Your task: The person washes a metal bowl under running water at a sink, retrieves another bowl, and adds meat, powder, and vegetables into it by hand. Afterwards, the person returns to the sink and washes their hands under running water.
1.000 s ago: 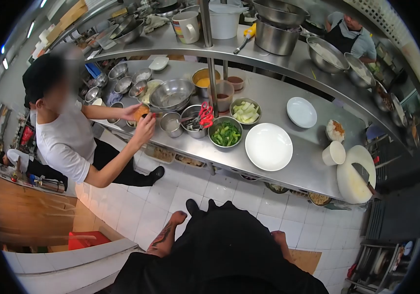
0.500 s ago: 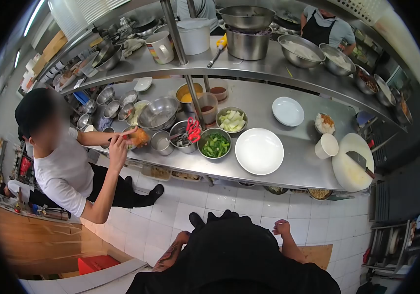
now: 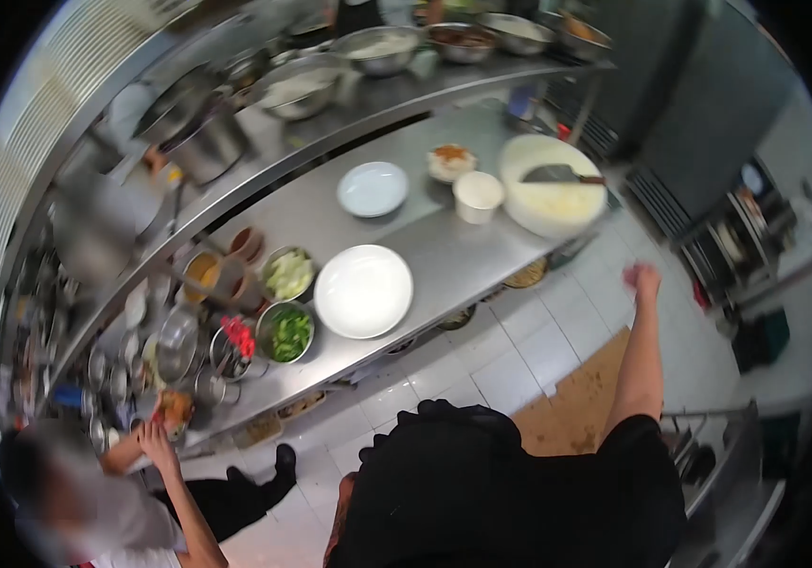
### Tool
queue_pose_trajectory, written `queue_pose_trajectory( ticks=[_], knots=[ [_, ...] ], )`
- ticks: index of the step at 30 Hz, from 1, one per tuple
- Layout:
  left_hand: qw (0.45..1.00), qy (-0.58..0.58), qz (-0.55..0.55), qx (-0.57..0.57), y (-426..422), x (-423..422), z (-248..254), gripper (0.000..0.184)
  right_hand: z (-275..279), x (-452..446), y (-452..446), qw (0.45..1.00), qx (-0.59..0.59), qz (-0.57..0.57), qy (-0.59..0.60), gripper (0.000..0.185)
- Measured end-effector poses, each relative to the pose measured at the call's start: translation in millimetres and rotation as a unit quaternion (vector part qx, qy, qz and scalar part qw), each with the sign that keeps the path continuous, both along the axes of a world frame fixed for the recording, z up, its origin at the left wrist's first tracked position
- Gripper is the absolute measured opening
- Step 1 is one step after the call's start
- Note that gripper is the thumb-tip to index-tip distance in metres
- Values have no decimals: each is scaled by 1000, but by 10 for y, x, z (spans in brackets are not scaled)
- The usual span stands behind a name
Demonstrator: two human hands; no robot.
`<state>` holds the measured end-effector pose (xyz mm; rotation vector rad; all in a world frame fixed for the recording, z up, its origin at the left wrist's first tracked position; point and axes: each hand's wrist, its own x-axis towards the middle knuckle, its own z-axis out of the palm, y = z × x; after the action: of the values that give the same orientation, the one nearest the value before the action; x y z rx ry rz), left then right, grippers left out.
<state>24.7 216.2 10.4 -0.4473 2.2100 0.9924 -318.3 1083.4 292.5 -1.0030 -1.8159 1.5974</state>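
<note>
My right hand (image 3: 642, 278) is stretched out over the floor, in front of the counter's right end. Motion blurs its fingers, and I see nothing in it. Nearest to it is a round white cutting board (image 3: 557, 216) with a cleaver (image 3: 562, 174) lying on it. To the board's left stand a white paper tub (image 3: 478, 198) and a bowl of white food with an orange topping (image 3: 451, 162). Low beside my black apron, only a strip of my left hand (image 3: 345, 488) shows; its fingers are hidden.
A large white plate (image 3: 364, 292) and a smaller plate (image 3: 373, 189) sit on the steel counter (image 3: 444, 251). Bowls of green vegetables (image 3: 289, 335) and pale chopped vegetables (image 3: 288, 274) stand left. At lower left a co-worker (image 3: 112, 506) holds orange food. Cardboard (image 3: 567, 393) lies on the tiles.
My view has swung to the right, so the counter now runs at a slant. My right arm has stretched forward and outward. My left hand is more hidden by my body.
</note>
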Motion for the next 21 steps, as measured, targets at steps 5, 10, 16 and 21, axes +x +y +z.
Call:
queue_pose_trajectory(
  ticks=[5, 10, 16, 21],
  knots=[
    [999, -24, -28, -28, -120, -153, -187, 46, 3021, -17, -579, 890, 305, -34, 337, 16],
    [999, -24, -24, -34, -61, -282, -116, 45, 4226, 95, -1320, 750, 442, -60, 488, 12],
    [997, 17, 73, -14, 185, -306, -111, 39, 3790, -1188, 426, 791, 597, -132, 23, 61],
    [973, 10, 222, 59, 451, -142, 296, 35, 1795, -1858, 1028, 814, 563, -111, -90, 64]
  ],
)
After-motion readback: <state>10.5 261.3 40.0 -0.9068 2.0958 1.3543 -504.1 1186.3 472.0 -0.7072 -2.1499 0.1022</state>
